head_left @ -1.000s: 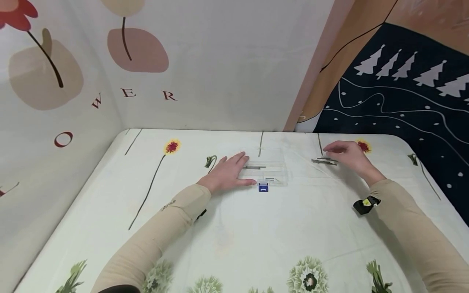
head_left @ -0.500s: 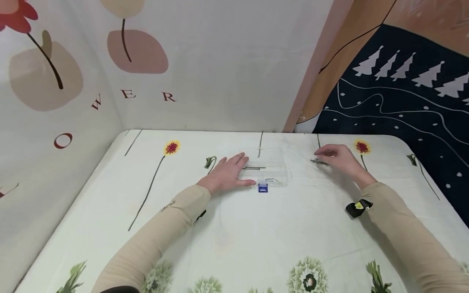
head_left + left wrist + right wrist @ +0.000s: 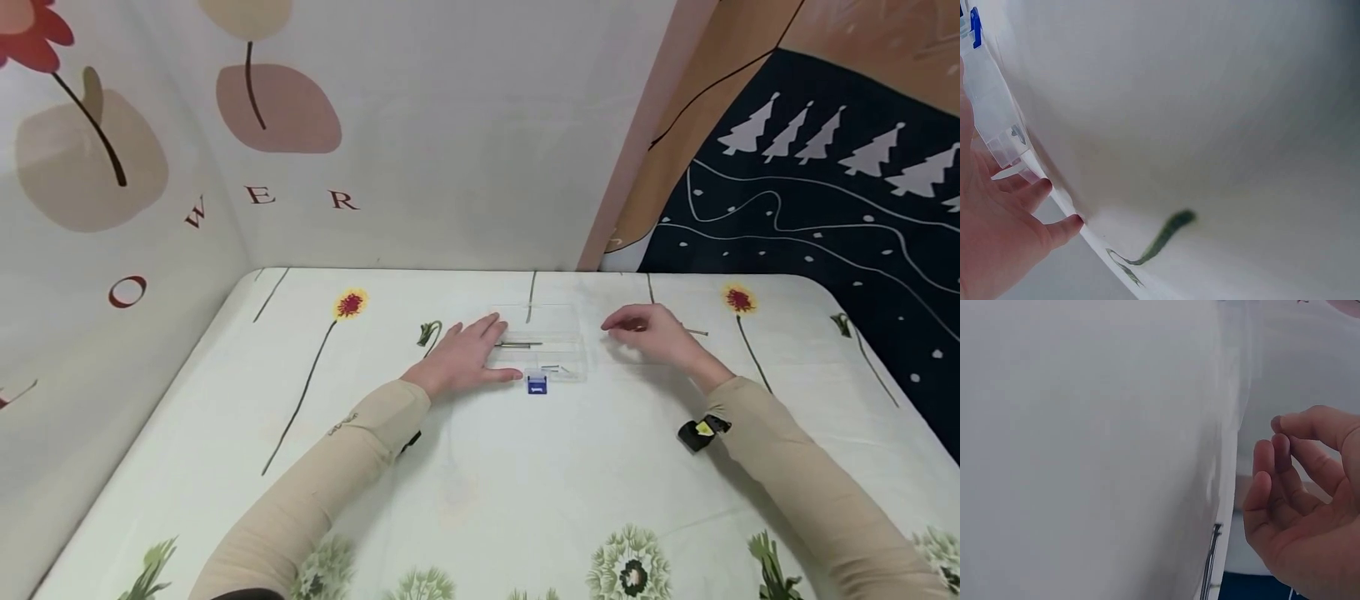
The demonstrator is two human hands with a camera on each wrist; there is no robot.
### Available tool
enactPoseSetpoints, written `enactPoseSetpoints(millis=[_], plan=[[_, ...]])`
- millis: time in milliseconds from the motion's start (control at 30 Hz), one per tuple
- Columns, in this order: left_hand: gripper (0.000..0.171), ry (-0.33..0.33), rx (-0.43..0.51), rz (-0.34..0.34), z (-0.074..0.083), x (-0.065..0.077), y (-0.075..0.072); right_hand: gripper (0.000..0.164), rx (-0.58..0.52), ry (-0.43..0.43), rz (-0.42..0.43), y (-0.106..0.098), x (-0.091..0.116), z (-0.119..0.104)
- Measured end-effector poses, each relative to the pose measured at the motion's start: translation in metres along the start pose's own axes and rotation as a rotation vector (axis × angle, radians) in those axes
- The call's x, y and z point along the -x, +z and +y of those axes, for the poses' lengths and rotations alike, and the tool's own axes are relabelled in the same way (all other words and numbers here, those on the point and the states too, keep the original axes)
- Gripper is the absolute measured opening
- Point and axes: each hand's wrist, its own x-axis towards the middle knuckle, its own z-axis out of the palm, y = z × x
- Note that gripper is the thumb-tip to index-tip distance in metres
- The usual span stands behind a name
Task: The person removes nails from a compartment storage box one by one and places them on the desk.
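Observation:
My left hand (image 3: 470, 354) rests with spread fingers on the left side of a clear plastic box (image 3: 558, 321), its thumb at the near edge. The box has a blue latch (image 3: 537, 384). Inside lie long thin nails (image 3: 519, 344) and a few smaller pieces (image 3: 553, 368). My right hand (image 3: 652, 335) is raised just right of the box, thumb and index fingertips together; I cannot tell whether a nail is between them. In the right wrist view, nails (image 3: 1210, 559) lie on the table beside that hand; the head view shows one thin piece (image 3: 696, 332) behind it.
A white cloth with printed flowers (image 3: 350, 304) covers the table (image 3: 465, 483). A pale printed wall (image 3: 450, 167) rises at its back edge, and a dark cloth with tree shapes (image 3: 810, 192) hangs at the right. Black wrist cameras (image 3: 701, 434) sit under the sleeves.
My right hand has moved left from the nails on the table toward the box, passing over them. The left hand and the box stay in place.

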Motion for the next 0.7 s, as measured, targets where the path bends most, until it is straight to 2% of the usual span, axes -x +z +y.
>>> enactPoseSetpoints(millis=[200, 467, 700], plan=[[0.091, 0.004, 0.002, 0.006, -0.001, 0.0, 0.001, 0.019, -0.029, -0.006, -0.023, 0.011, -0.006, -0.013], [0.092, 0.006, 0.005, 0.009, -0.002, -0.002, 0.002, 0.019, -0.084, -0.086, -0.035, 0.026, -0.013, -0.028], [0.092, -0.002, 0.004, 0.006, -0.001, -0.002, 0.002, 0.019, -0.127, -0.116, -0.081, 0.037, -0.017, -0.041]])
